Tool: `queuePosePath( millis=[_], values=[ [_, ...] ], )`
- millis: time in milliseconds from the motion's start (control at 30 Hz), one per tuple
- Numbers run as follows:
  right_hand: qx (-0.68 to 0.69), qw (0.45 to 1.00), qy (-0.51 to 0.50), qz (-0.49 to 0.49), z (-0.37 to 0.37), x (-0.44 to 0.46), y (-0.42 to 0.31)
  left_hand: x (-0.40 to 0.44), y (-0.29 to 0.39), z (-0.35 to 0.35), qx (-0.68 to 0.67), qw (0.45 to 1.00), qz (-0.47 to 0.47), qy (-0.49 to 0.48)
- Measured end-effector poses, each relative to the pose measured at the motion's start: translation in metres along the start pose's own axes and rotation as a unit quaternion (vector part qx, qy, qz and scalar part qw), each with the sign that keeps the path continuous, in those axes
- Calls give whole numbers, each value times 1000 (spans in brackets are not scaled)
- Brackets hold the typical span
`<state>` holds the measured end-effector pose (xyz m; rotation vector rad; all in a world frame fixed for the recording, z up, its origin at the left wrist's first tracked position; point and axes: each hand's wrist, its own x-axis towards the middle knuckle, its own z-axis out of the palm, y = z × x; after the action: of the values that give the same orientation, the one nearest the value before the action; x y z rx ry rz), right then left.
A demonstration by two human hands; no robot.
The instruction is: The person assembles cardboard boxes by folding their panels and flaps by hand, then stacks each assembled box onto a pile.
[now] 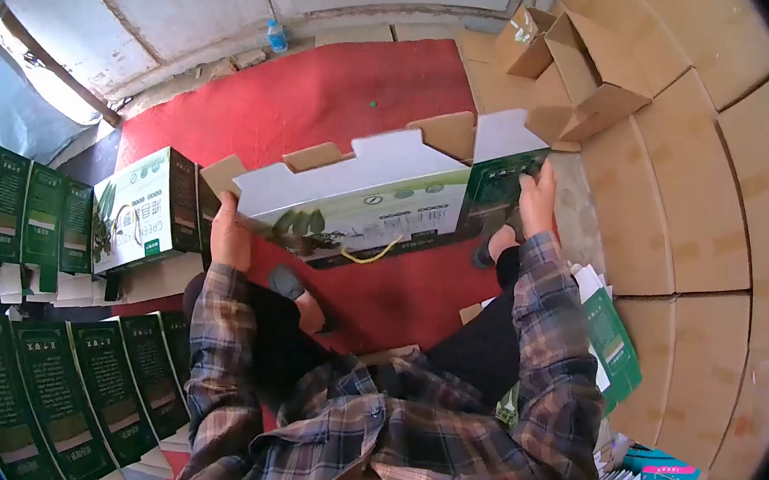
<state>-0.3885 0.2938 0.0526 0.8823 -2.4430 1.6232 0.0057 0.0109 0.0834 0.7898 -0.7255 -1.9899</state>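
Observation:
A printed green-and-white gift carton (359, 213) is stretched out in front of me above the red floor covering. Its flaps stand up along the top, and a yellow cord handle (372, 253) hangs from its front panel. My left hand (231, 240) grips its left end, close to a brown flap. On the dark green panel at the right end, my right hand (538, 202) is closed with the fingers partly behind the cardboard. Left of my left hand stands a similar formed carton (143, 208).
Several dark green cartons (63, 393) stand in rows at my left. Brown cardboard boxes (693, 199) are stacked along the right, with an open brown box (592, 79) at the back. Flat printed cartons (614, 347) lie by my right leg. A water bottle (277, 36) stands near the wall.

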Motion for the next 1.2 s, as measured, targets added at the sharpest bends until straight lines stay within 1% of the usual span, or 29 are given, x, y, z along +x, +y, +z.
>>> queuePosePath(
  millis=[33,67,100,133,167,200,267,400,467,500,567,600,633,700,733,767,800,833,900,967,1000,1067,1133,1200],
  values=[
    [78,996,-7,36,2,-1,-1,2,-2,-12,268,958,81,-55],
    [156,985,-12,73,4,-2,-2,4,-5,-22,515,836,156,-107],
    [156,985,-12,74,4,-4,-7,5,-7,-21,516,836,154,-107],
    [185,972,-27,143,2,-6,-13,5,-12,-18,333,935,83,-87],
    [213,953,-40,210,0,-7,-20,6,-14,-17,134,989,7,-63],
    [213,953,-40,211,0,-7,-24,7,-15,-18,134,989,6,-63],
    [233,928,-67,282,-1,-7,-33,7,-13,-25,113,987,-26,-109],
    [273,912,-69,297,8,-5,-16,2,-13,-32,113,987,-53,-104],
    [292,907,-86,292,10,-6,-19,2,-15,-35,120,987,-74,-80],
    [292,907,-86,292,11,-9,-18,-1,-17,-38,120,987,-75,-81],
    [280,908,-130,282,17,-10,-18,0,-22,-40,118,987,-52,-97],
    [331,894,-164,254,21,-7,-19,-1,-24,-35,117,987,-50,-98],
    [331,894,-165,254,22,-9,-20,-4,-29,-30,132,986,-43,-94],
    [353,864,-200,297,27,-21,-28,-12,-40,-28,149,985,-39,-82],
    [340,879,-233,241,32,-22,-13,-11,-48,-29,209,976,-13,-63],
    [340,878,-234,243,35,-25,-10,-12,-55,-30,269,962,12,-44],
    [332,877,-239,252,38,-26,-12,-22,-52,-20,320,947,-14,-5],
    [324,876,-244,261,39,-28,-15,-21,-56,-25,320,947,-14,-4],
    [309,885,-245,249,36,-29,-16,-16,-67,-33,274,962,5,-3],
    [261,907,-222,244,32,-31,-12,-18,-72,-38,283,959,10,4],
    [260,906,-224,246,29,-34,-15,-21,-74,-40,291,956,17,11],
    [270,913,-199,232,21,-38,-33,-22,-76,-42,285,958,8,19],
    [272,917,-196,216,10,-44,-54,-21,-78,-43,278,960,0,25],
    [273,922,-190,197,1,-55,-57,-19,-84,-44,226,973,35,-26]
  ],
)
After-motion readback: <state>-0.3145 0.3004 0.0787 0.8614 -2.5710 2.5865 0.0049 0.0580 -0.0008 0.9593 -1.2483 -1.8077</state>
